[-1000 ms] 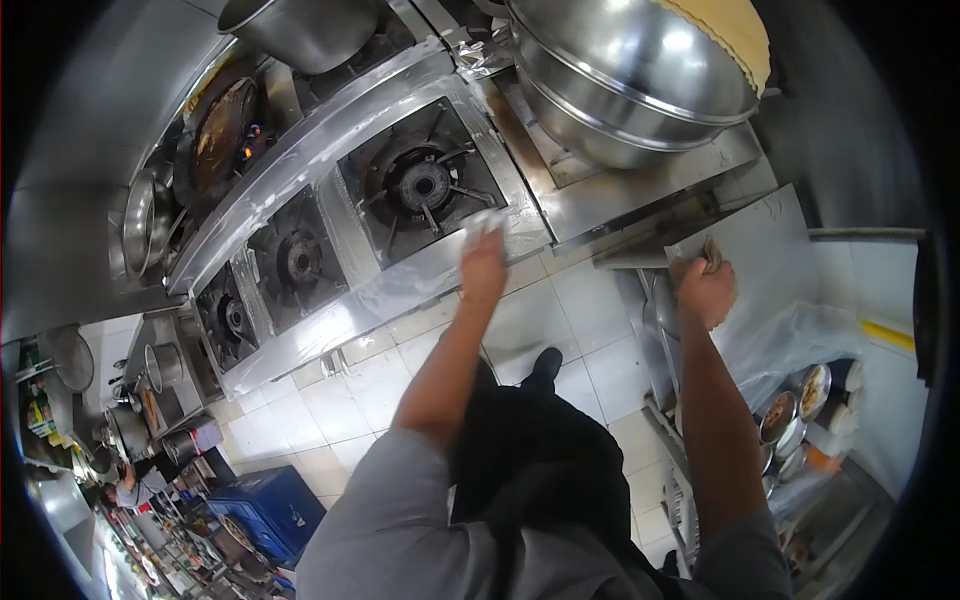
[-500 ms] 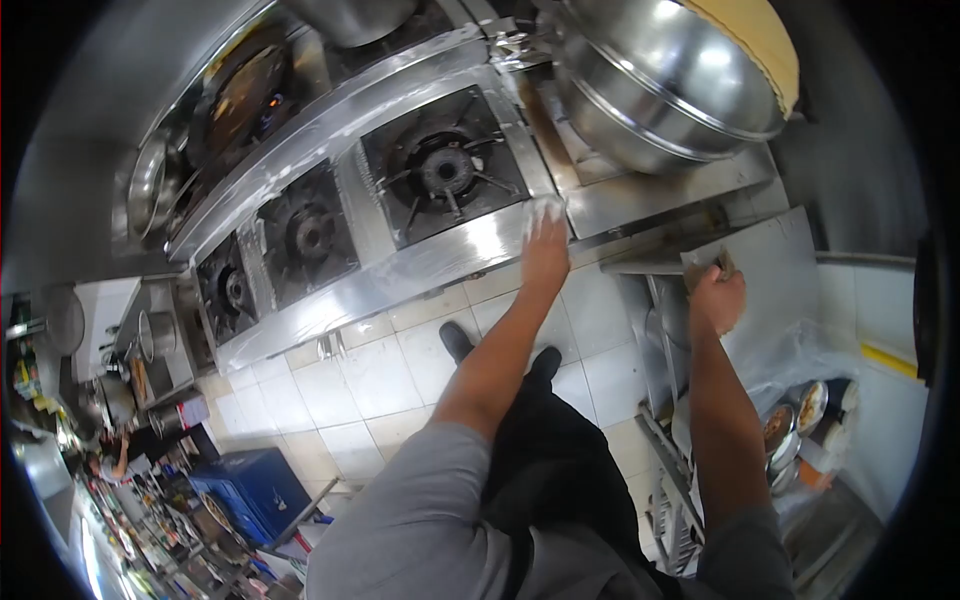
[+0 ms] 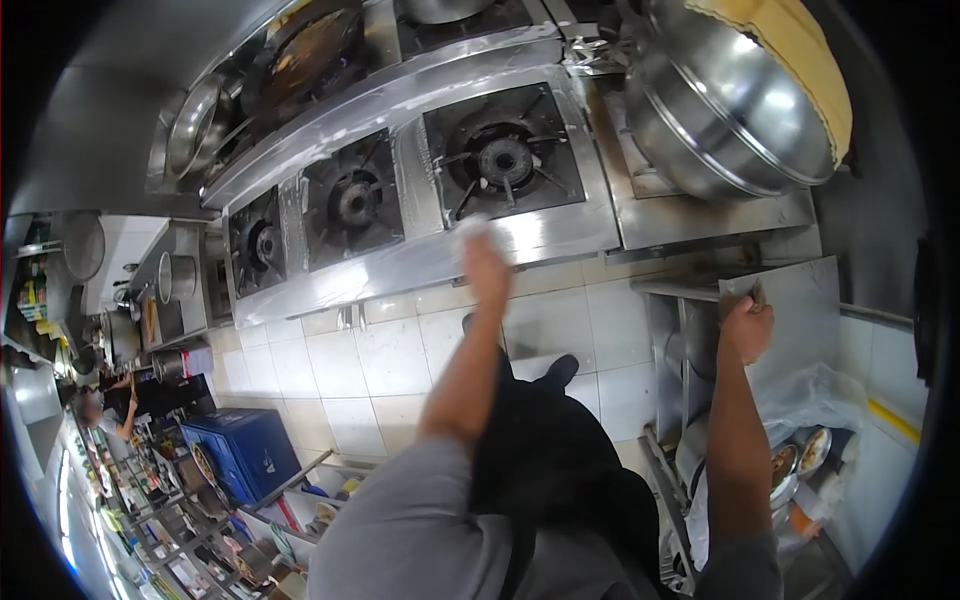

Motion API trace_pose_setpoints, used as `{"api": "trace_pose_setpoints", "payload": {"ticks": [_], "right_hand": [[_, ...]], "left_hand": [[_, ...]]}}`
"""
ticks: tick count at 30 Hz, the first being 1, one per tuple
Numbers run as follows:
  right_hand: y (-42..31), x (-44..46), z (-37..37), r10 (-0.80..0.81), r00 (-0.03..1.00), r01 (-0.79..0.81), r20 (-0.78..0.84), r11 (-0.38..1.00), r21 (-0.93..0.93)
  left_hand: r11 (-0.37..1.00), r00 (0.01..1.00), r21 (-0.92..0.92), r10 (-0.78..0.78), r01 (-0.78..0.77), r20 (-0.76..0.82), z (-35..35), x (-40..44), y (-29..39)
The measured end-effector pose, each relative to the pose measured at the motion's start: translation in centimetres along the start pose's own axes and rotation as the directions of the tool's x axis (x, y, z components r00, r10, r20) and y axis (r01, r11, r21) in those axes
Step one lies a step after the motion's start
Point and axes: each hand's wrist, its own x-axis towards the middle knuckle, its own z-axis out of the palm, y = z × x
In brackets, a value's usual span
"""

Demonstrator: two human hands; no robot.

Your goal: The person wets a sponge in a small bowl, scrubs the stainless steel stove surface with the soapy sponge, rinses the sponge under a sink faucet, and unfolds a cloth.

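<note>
My left hand (image 3: 487, 262) presses a whitish cloth (image 3: 473, 228) against the front steel rim of the stove (image 3: 430, 258); motion blurs the cloth and fingers. Just beyond it is the nearest burner (image 3: 506, 160), which carries white suds or residue. My right hand (image 3: 748, 332) is closed over a grey-brown piece of something too small to make out. It is at the left edge of an upright metal panel (image 3: 800, 305), right of the stove.
A large steel pot (image 3: 700, 110) with a yellow cloth (image 3: 800, 50) stands right of the burners. Bowls of food (image 3: 785, 462) lie by a plastic bag (image 3: 820, 400) at lower right. A blue box (image 3: 240, 460) stands lower left; a person (image 3: 120, 420) is farther off.
My left hand has slid left along the stove's front rim with the cloth. The view has shifted, and my right hand stays closed by the panel.
</note>
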Motion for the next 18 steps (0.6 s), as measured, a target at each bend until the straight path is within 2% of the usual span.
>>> {"api": "trace_pose_setpoints", "payload": {"ticks": [1,2,3,4,6,8,10,11,12,13,15,16,18], "right_hand": [[0.2,-0.2,0.1,-0.013,1.0,0.013,-0.002,1.0,-0.002],[0.4,0.0,0.4,-0.014,1.0,0.014,-0.001,1.0,-0.005],[0.4,0.1,0.4,-0.019,1.0,0.019,0.002,1.0,-0.011],[0.2,-0.1,-0.1,-0.038,0.999,0.038,0.003,0.999,-0.019],[-0.6,-0.5,-0.7,-0.005,0.999,0.004,0.043,1.0,0.027],[-0.2,-0.5,-0.1,-0.025,1.0,0.025,0.015,1.0,0.005],[0.3,0.1,0.3,-0.034,0.999,0.034,-0.018,0.999,-0.007],[0.5,0.3,0.6,-0.053,0.998,0.053,-0.022,0.999,-0.007],[0.9,0.1,0.9,-0.078,0.997,0.078,-0.018,0.997,-0.012],[1.2,0.0,1.2,-0.084,0.996,0.084,-0.009,0.996,-0.008],[1.1,-0.2,1.5,-0.08,0.995,0.079,-0.053,0.997,-0.017],[0.7,-0.4,1.2,-0.105,0.993,0.105,-0.056,0.994,-0.013],[0.4,-0.6,0.4,-0.041,0.998,0.04,0.049,0.999,0.01]], "left_hand": [[0.996,0.984,-0.055,0.072,-0.064,0.161,-1.4,2.1,5.2],[0.998,0.993,-0.02,-0.057,0.06,0.107,-3.9,3.8,10.1],[0.998,0.981,-0.004,-0.062,0.063,0.182,-3.9,4.4,9.5],[0.996,0.98,-0.003,-0.083,0.085,0.183,-3.8,3.5,7.0],[0.977,0.959,-0.142,0.189,-0.161,0.211,-4.0,3.2,-0.5],[0.961,0.946,-0.25,0.183,-0.116,0.266,-8.6,3.4,-6.7],[0.989,0.981,-0.117,0.107,-0.089,0.159,-11.8,3.3,-9.5],[0.99,0.984,-0.129,0.084,-0.064,0.157,-11.5,3.0,-9.7],[0.978,0.998,-0.208,-0.015,0.028,0.064,-9.8,2.1,-8.5],[0.975,0.999,-0.222,0.006,0.004,0.046,-7.0,1.2,-7.2],[0.969,0.975,-0.217,0.156,-0.12,0.159,-4.5,0.7,-1.6],[0.972,0.935,-0.214,0.163,-0.098,0.314,-8.2,1.9,1.6],[0.967,0.946,-0.201,0.204,-0.155,0.253,-6.6,1.4,-4.3]]}}
